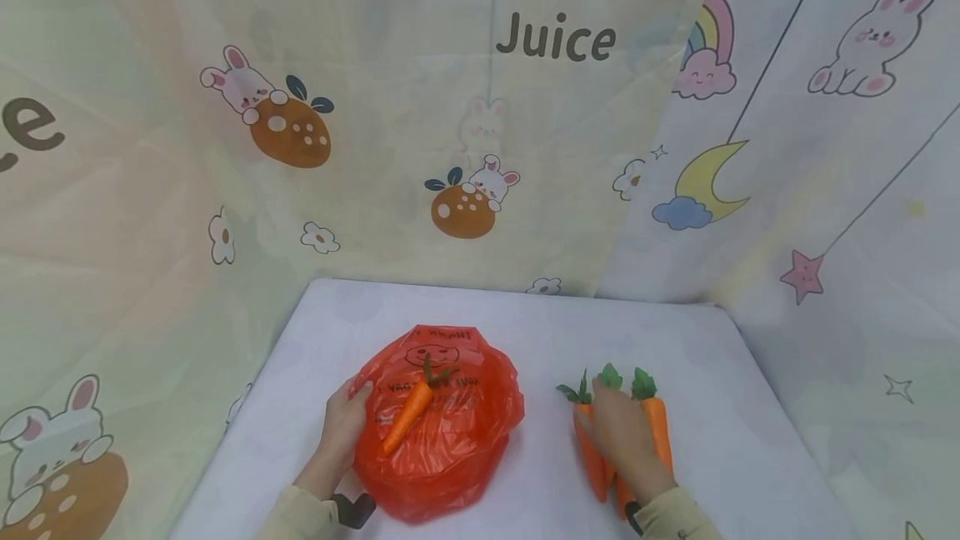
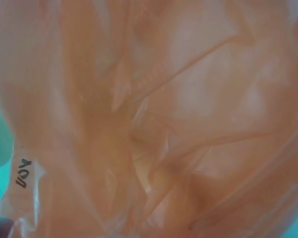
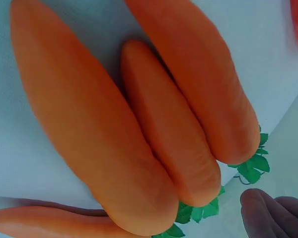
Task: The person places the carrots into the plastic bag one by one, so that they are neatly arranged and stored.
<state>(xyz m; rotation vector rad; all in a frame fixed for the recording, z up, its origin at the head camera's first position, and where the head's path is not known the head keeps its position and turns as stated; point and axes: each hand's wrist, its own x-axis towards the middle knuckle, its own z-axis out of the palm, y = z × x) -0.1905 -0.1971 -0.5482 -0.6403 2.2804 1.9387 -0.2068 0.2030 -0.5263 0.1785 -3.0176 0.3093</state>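
Note:
A red plastic bag (image 1: 450, 473) with dark printing rests on the left part of the table. My left hand (image 1: 346, 427) grips its left edge, and thin plastic of the bag (image 2: 188, 99) fills the left wrist view. One carrot (image 1: 408, 417) with green leaves lies slanted against the red plastic; whether inside the opening or on top, I cannot tell. To the right, several carrots (image 3: 89, 124) lie side by side. My right hand (image 1: 622, 432) is over them near their leafy tops, its fingers (image 3: 263, 213) apart from the thumb and holding nothing visible.
The white table (image 1: 540, 340) has its far edge near a printed cloth wall (image 1: 390, 215). More printed cloth (image 1: 862, 190) hangs at the right side. A gap of white tabletop separates the bag from the carrots.

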